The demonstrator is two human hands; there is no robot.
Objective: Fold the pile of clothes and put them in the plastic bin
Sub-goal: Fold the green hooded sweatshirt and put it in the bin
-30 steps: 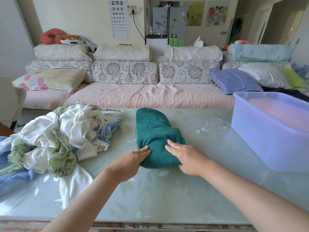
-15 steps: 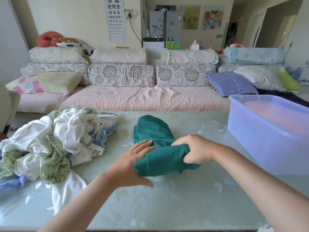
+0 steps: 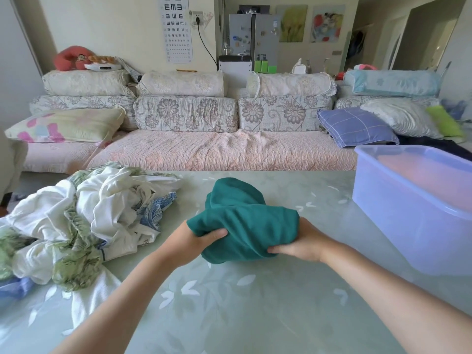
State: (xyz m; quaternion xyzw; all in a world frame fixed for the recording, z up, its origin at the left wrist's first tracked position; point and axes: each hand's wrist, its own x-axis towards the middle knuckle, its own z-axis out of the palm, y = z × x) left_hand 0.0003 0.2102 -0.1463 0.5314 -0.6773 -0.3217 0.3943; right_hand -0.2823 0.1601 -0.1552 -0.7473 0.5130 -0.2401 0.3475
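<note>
A folded teal green garment (image 3: 245, 223) is at the middle of the table, its near end raised off the surface. My left hand (image 3: 189, 245) grips its left side, thumb on top. My right hand (image 3: 304, 244) grips its right side, fingers curled under the cloth. A pile of unfolded clothes (image 3: 76, 226), white, green-patterned and blue, lies on the left of the table. The translucent blue plastic bin (image 3: 408, 213) stands at the right edge of the table, with nothing visible inside.
The pale green table (image 3: 229, 302) has a leaf pattern. Behind it runs a long sofa (image 3: 204, 152) with several cushions. A chair edge (image 3: 10, 164) shows at far left.
Both hands went from pressing flat on the green garment to gripping its two sides. Its near end has come up off the table.
</note>
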